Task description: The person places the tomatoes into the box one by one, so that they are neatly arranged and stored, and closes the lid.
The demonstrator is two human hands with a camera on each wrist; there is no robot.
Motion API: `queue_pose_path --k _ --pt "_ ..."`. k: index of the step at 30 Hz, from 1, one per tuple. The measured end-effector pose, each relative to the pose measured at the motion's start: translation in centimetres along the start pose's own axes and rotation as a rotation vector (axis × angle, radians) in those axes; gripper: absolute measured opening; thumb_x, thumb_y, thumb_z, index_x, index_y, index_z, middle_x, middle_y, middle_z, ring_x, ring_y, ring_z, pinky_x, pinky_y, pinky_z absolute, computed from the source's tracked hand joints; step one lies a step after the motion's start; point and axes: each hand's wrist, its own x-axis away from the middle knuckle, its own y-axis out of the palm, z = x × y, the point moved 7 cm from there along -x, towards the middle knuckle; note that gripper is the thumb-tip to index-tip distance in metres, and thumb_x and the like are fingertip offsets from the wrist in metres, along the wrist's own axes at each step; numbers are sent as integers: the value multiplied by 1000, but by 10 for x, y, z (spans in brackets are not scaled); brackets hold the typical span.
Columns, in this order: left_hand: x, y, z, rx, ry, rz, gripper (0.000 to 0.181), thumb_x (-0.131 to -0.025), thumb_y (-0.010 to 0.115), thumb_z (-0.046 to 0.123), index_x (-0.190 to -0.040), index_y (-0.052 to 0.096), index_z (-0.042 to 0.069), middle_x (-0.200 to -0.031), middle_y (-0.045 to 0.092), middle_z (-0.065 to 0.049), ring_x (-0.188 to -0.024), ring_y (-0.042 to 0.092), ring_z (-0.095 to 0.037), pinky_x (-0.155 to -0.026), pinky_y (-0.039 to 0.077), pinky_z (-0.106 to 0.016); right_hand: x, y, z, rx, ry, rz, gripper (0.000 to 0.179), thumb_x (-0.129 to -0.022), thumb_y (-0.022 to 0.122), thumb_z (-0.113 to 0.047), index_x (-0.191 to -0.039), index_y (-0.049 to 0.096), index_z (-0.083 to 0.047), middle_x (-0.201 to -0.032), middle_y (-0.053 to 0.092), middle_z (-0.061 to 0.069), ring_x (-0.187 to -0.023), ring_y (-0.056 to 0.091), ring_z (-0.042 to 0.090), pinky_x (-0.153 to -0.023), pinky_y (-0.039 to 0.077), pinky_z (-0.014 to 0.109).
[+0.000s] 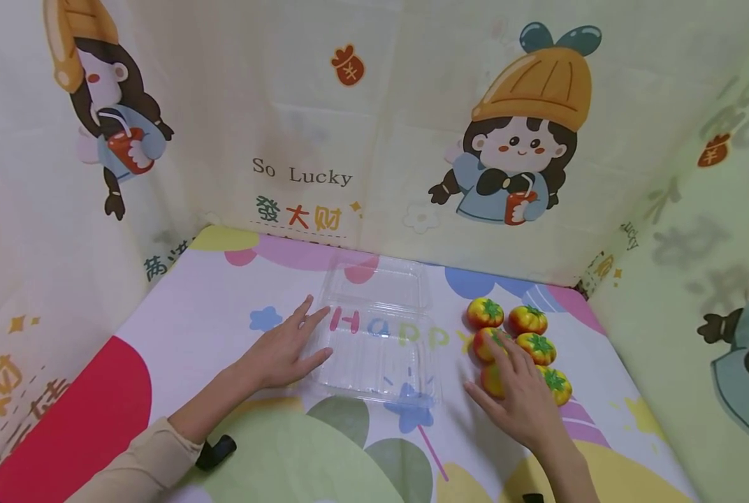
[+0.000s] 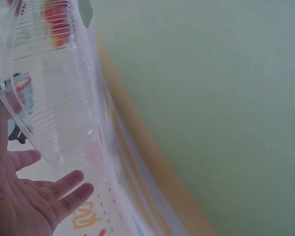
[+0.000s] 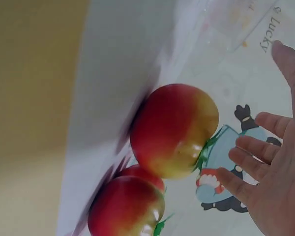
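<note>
A clear plastic clamshell box [image 1: 368,360] lies unfolded on the table, its lid [image 1: 377,283] tipped back toward the wall. My left hand [image 1: 283,353] is at the box's left side, fingers spread and nothing gripped; the left wrist view shows them close to the clear wall [image 2: 54,103]. To the right, several red-and-yellow fruits [image 1: 528,320] with green leafy tops, like toy persimmons or tomatoes, stand in two columns. My right hand [image 1: 522,395] is above the nearer ones with fingers extended, partly hiding them. In the right wrist view its fingers are apart from the nearest fruit [image 3: 169,130].
A printed cloth [image 1: 198,300] with coloured shapes and letters covers the table. Patterned curtains [image 1: 387,126] enclose it at the back and both sides. A black object [image 1: 216,453] sits beside my left wrist, and another dark piece [image 1: 533,498] shows at the bottom edge.
</note>
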Motion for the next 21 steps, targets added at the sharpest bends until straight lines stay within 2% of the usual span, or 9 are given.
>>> queue_pose_path --k 3,7,9,11,14,17,21 --pt "-2 1 -2 42 -16 -7 72 -99 61 45 -159 37 12 -164 25 -27 -125 60 -43 -84 60 -54 2 -3 1 0 -33 25 85 -82 83 -42 -152 46 -11 -150 46 23 -133 44 46 -101 41 74" --pt "-4 3 -4 91 -35 -28 70 -99 61 41 -158 37 12 -165 25 -25 -89 73 -30 -72 61 -47 5 -4 3 13 -44 9 80 -81 84 -40 -147 51 -9 -146 49 23 -132 45 45 -102 41 72" --pt "-5 4 -4 109 -39 -34 69 -99 62 38 -158 37 12 -166 24 -24 -70 69 -19 -66 58 -40 6 -4 5 20 -38 -8 77 -81 84 -40 -146 53 -10 -146 49 22 -132 45 44 -103 41 72" --pt "-6 5 -5 124 -41 -32 67 -99 62 35 -158 38 13 -166 24 -23 -58 62 -10 -62 56 -36 6 -4 6 22 -38 -21 74 -81 84 -39 -143 56 -10 -145 50 22 -132 46 44 -104 42 70" --pt "-8 5 -6 141 -38 -15 66 -99 63 31 -157 39 13 -166 25 -21 -55 56 -4 -63 55 -34 5 -2 8 23 -30 -40 70 -82 83 -40 -141 58 -11 -143 53 21 -129 48 42 -103 44 69" --pt "-10 4 -5 156 -24 -5 65 -98 63 28 -157 40 13 -166 27 -20 -58 59 -6 -64 56 -34 6 -1 10 25 -15 -62 67 -83 82 -41 -139 60 -10 -139 56 20 -125 52 41 -100 47 67" --pt "-14 3 -2 167 -2 6 64 -98 63 26 -156 41 12 -166 28 -18 -78 71 -15 -66 56 -32 8 1 12 33 1 -93 65 -83 83 -40 -136 63 -9 -135 60 17 -121 55 40 -99 48 65"
